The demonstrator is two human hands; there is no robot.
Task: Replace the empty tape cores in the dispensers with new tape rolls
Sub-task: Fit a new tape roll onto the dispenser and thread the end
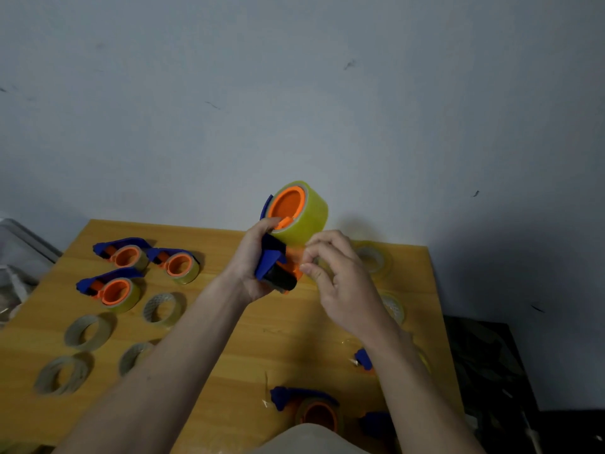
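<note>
- Two dispensers (307, 404) are lying at the near table edge, partly hidden under my right arm; I am guessing they are waiting their turn.
- Empty cores (86, 332) are sitting near left, set aside as spent, I judge.
- My left hand (252, 267) is wrapping its fingers tight around the blue handle of the raised dispenser (278, 267), steadying it clear of the table (229, 339).
- My right hand (334, 276) is pinching thumb and fingers together at the roller end, probably on the tape's loose end; I cannot tell for sure.
- Its new roll (302, 211), glossy yellow, is sitting on the orange hub.
- Three loaded dispensers (124, 253) are resting far left.
</note>
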